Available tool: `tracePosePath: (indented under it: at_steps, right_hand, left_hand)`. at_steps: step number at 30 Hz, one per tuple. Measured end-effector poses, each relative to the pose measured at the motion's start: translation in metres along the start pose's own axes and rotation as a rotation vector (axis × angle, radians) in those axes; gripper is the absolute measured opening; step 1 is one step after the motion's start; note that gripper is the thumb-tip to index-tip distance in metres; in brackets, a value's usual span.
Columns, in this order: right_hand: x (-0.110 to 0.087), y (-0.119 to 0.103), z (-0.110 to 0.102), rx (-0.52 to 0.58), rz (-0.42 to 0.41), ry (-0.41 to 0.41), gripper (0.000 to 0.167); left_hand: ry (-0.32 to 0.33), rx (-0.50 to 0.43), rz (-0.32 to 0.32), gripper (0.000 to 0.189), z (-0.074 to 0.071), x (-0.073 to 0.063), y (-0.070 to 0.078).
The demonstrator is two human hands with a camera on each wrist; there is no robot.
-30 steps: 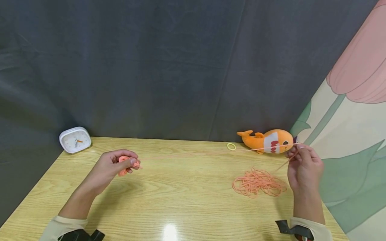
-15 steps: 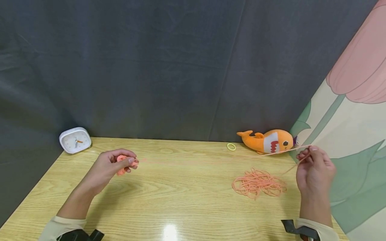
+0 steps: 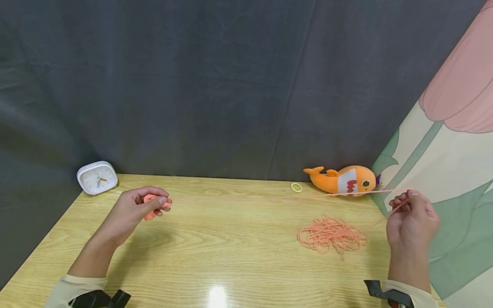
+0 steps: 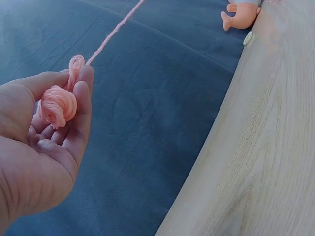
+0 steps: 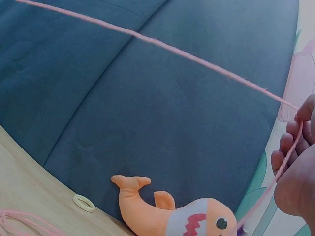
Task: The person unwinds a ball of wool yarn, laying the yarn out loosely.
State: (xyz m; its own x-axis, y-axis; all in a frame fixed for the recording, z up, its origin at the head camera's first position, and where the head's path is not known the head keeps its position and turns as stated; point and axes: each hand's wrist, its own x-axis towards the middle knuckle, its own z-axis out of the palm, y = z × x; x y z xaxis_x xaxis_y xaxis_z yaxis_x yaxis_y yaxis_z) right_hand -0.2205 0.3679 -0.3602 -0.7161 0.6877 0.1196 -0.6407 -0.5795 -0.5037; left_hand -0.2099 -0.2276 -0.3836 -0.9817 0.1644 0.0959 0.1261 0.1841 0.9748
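Observation:
My left hand [image 3: 132,214] holds a small wound bundle of coral-pink yarn [image 4: 59,105] against its fingers, with a loop pinched near the fingertips. From that bundle a strand of yarn [image 5: 167,46] stretches across to my right hand [image 3: 414,222], which pinches it between thumb and forefinger at the right side. Past the pinch the strand runs down over the right palm in the right wrist view. Between the hands, nearer the right one, a loose tangled heap of the same yarn [image 3: 332,234] lies on the table.
An orange plush shark [image 3: 356,180] lies at the table's back right, with a yellow ring [image 3: 296,187] beside its tail. At the back left corner stands a white clock [image 3: 97,178]. A dark curtain [image 3: 192,85] hangs behind the wooden table [image 3: 231,256].
My right hand has moved right, pulling the strand along with it. The left hand has shifted slightly left and up with the bundle. A loop at the heap's front edge has shifted.

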Motion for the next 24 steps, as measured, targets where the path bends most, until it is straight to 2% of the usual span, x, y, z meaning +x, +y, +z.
tracePosePath:
  at_steps: [4,8,12,24]
  right_hand:
    - [-0.001,0.0,-0.001,-0.031,0.031,-0.022,0.009]
    - [-0.005,0.004,0.0,-0.138,0.083,-0.081,0.009]
    - [-0.006,0.01,0.002,-0.212,0.091,-0.115,0.006]
    - [-0.002,0.012,-0.002,-0.305,0.091,0.017,0.009]
  left_hand:
    - [-0.008,-0.001,0.001,0.01,0.001,0.0,0.0]
    - [-0.018,-0.011,-0.004,0.01,0.003,0.0,0.0]
    - [-0.023,-0.024,-0.001,0.011,0.004,0.0,0.0]
    - [-0.03,-0.011,-0.017,0.017,0.007,0.002,-0.001]
